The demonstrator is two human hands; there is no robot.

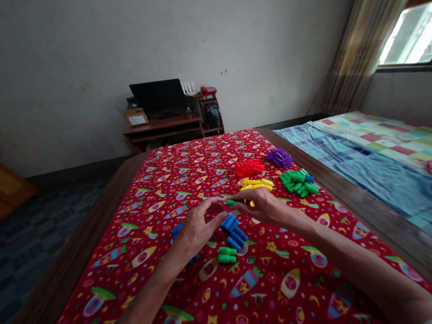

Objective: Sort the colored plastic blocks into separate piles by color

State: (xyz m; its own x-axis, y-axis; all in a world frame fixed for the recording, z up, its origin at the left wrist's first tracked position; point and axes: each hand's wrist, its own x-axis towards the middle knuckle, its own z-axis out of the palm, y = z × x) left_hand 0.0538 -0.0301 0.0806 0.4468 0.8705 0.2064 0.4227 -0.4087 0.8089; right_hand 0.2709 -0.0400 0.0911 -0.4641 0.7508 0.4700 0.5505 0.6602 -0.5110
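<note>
A small green plastic tube-like piece (230, 202) is held between my two hands, above the red patterned cloth. My right hand (262, 205) pinches its right end. The fingers of my left hand (198, 228) curve around to its left end, thumb below; the exact contact is too small to see clearly. Just under the hands lie several blue pieces (233, 231), with more blue pieces (176, 230) partly hidden behind my left hand. Nearer to me sits a little group of green pieces (227, 254). A yellow pile (258, 184) lies right behind my right hand.
Red (248, 167), purple (279, 158) and green (299, 183) piles lie on the table's far right, a blue piece (309, 179) on the green one. The cloth (147, 302) covers a wooden table (39, 313). A bed (378, 159) adjoins at right; a computer desk (165, 122) stands beyond.
</note>
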